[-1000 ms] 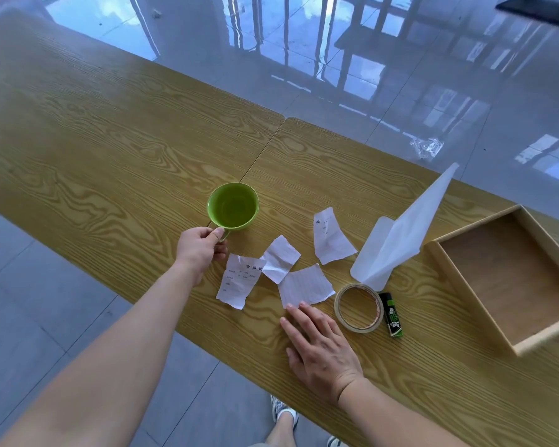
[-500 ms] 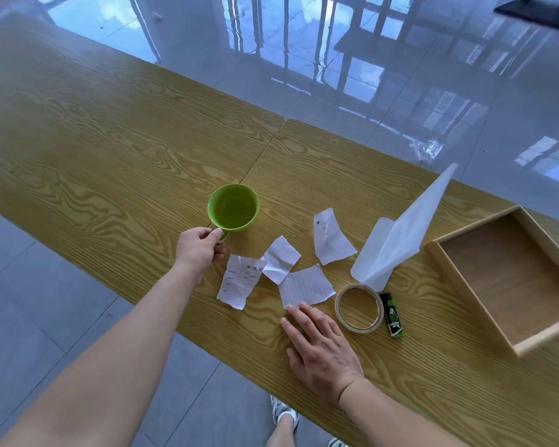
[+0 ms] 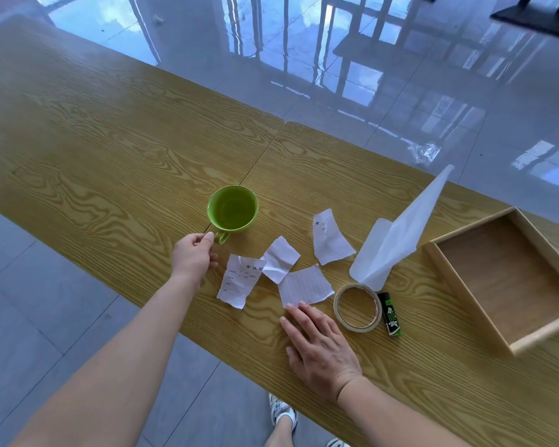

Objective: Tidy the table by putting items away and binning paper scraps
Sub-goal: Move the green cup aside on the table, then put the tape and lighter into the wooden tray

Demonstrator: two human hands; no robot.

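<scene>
A green cup (image 3: 233, 209) stands on the wooden table (image 3: 110, 140). My left hand (image 3: 192, 256) is loosely curled just left of the cup's handle, thumb tip beside it, holding nothing. Several torn white paper scraps lie in front of me: a printed one (image 3: 239, 283), a crumpled one (image 3: 281, 259), a lined one (image 3: 305, 285) and one farther back (image 3: 329, 241). My right hand (image 3: 320, 346) rests flat on the table with its fingertips at the lined scrap's near edge.
A roll of masking tape (image 3: 337, 309) and a small black-and-green stick (image 3: 391, 314) lie right of my right hand. Behind them stands a white folded plastic sheet (image 3: 397, 240). An empty wooden tray (image 3: 468, 298) sits at the right. A clear wrapper (image 3: 425, 152) lies on the floor.
My left hand has drawn back slightly from the cup's handle. My right hand, the cup and the scraps have stayed where they were.
</scene>
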